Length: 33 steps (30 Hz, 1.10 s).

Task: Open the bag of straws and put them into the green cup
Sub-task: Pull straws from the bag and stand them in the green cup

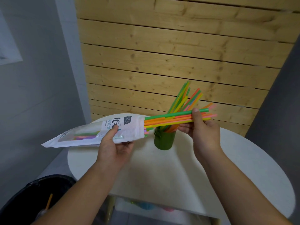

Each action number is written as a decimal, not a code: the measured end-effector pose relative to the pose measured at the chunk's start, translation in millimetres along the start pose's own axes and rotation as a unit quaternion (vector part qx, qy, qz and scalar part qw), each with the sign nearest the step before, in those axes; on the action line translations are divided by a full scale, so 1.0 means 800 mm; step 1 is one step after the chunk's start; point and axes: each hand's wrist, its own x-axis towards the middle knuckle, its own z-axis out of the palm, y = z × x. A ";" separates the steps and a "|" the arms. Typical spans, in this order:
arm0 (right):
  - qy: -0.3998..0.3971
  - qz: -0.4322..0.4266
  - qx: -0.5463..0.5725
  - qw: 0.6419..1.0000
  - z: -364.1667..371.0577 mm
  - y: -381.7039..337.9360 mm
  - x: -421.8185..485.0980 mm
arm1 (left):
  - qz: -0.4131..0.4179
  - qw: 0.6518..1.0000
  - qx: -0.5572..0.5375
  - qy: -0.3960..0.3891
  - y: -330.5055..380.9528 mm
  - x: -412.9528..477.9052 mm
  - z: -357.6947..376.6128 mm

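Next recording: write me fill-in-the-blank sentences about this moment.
The left hand grips the white plastic straw bag in the air ____ the round white table.
The right hand pinches a bundle of coloured plastic straws partly inside the ____.
The green cylindrical cup on the table already holds several ____.
Missing: above; bag; straws.

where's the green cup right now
In the head view the green cup stands on the white round table near its far edge, between the left hand holding the bag and the right hand, just below the gripped straws.
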 end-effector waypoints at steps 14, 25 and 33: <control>0.059 -0.003 0.003 0.998 -0.043 -0.009 0.020 | 0.014 1.000 -0.013 0.007 0.009 0.021 -0.014; 0.112 0.019 0.047 0.992 -0.065 -0.012 0.023 | 0.027 0.999 -0.024 0.017 0.011 0.030 -0.017; 0.158 -0.020 -0.017 0.987 -0.083 -0.014 0.028 | 0.026 0.999 -0.036 0.029 0.018 0.038 -0.021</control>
